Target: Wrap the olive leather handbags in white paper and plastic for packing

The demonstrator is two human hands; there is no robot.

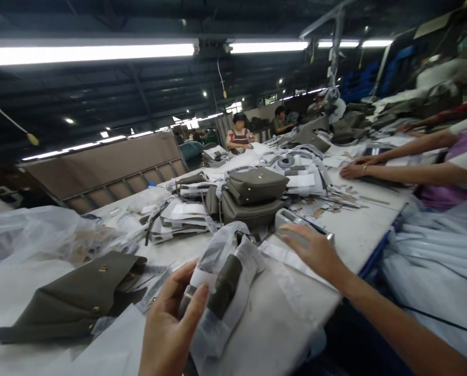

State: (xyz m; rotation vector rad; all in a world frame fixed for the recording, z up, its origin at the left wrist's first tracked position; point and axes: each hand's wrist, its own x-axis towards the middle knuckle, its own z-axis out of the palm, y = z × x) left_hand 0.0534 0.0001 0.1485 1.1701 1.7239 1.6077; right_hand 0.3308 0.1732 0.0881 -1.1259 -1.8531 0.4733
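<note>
My left hand (174,313), low in the middle, is closed around a strap bundle (226,284), an olive strap wrapped in white tissue. Its thumb presses on the tissue at the bundle's left side. To the right, my right hand (314,253) reaches over the grey tape dispenser (296,222), fingers spread; whether the fingertips touch it is unclear. At the left lies an olive bag piece (80,292) with small gold fittings. Beyond the bundle, olive bags (257,185) are stacked on the white table (272,334).
Paper-wrapped pieces (182,216) sit left of the bags. Clear plastic (41,235) covers the far left. At the right, a co-worker's hands (354,169) rest on a dark piece, above white plastic-wrapped goods (433,277). Cardboard scraps (335,201) litter the table. People sit farther back.
</note>
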